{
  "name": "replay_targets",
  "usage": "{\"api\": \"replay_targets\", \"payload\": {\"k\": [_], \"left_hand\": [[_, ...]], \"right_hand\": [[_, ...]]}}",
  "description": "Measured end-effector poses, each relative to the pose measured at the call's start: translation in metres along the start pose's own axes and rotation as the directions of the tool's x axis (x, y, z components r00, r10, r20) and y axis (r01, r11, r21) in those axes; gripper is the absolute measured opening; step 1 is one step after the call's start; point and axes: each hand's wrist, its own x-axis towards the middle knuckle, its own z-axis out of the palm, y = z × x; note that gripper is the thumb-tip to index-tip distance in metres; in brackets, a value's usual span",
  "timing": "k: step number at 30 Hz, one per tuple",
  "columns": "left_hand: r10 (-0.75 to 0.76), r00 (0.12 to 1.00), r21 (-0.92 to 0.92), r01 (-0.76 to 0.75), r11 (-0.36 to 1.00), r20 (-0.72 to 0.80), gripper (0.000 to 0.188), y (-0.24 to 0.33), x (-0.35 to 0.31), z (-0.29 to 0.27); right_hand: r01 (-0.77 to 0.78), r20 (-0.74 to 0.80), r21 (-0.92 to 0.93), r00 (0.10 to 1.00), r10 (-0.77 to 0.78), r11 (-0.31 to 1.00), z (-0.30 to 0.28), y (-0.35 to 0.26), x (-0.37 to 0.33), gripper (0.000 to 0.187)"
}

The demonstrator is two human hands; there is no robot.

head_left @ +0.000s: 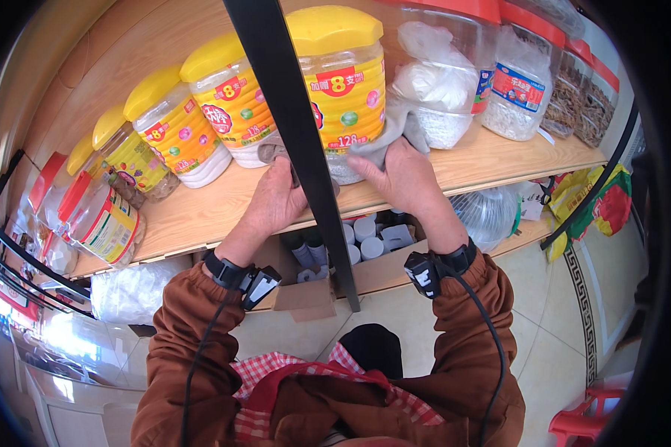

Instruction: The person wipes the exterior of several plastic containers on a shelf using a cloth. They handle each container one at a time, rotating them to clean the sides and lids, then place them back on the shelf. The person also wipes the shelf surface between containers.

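Observation:
A large clear jar with a yellow lid and yellow wrapper (350,89) stands on the wooden shelf, partly behind a black post. My right hand (406,179) grips a grey cloth (404,123) that bunches against the jar's lower right side; its thumb points in toward the jar's base. On the other side of the post, my left hand (271,200) is closed on a darker, greyish end of cloth near the jar's base. The post hides part of the left fingers and the cloth between the hands.
Yellow-lidded jars (175,134) line the wooden shelf (190,216) on the left. Red-lidded jars (518,82) stand right. The black post (298,112) crosses between my arms. Below are a cardboard box (306,294) of white-capped bottles and a clear ribbed container (488,216). A red stool (585,417) stands lower right.

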Motion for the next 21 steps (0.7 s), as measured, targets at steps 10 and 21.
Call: {"api": "replay_targets", "payload": {"k": [10, 21], "left_hand": [[0.060, 0.998, 0.522, -0.035, 0.852, -0.031, 0.022, 0.025, -0.015, -0.003], [0.233, 0.971, 0.029, -0.235, 0.972, 0.045, 0.024, 0.009, -0.018, -0.008]], "right_hand": [[0.000, 0.146, -0.502, 0.986, 0.084, 0.865, -0.016, -0.036, -0.008, 0.049], [0.106, 0.138, 0.261, 0.980, -0.146, 0.959, 0.006, -0.034, -0.011, 0.019]]}}
